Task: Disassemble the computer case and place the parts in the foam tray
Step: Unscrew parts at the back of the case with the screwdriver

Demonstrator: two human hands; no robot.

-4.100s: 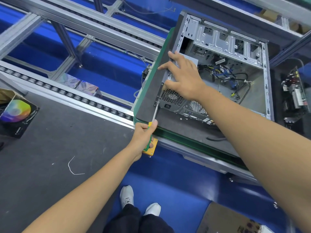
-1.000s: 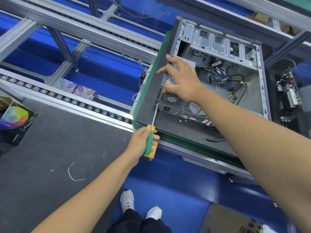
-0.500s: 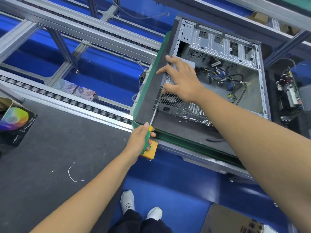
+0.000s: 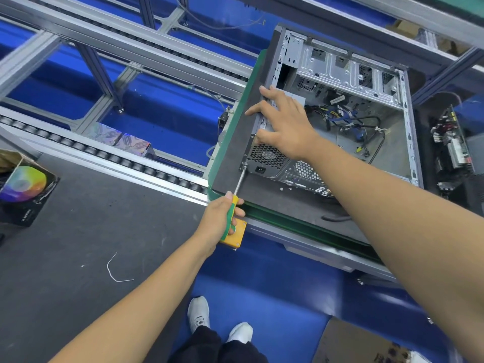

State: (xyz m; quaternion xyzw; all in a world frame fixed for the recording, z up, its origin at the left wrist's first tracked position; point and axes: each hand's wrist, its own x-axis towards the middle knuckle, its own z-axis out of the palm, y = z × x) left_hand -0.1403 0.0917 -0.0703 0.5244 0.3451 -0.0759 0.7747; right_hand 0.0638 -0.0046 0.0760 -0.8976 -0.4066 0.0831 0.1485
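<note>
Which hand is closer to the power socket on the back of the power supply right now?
Right. The right hand rests on the case just above the power socket. The left hand grips the screwdriver handle below it, off the case's corner.

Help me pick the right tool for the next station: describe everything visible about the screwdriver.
The screwdriver has a green and yellow handle and a thin, bare metal shaft. The left hand grips the handle. It slants up and to the right, its tip at a screw on the lower corner of the computer case rear panel, beside the power supply grille. The tip type is too small to tell.
</note>
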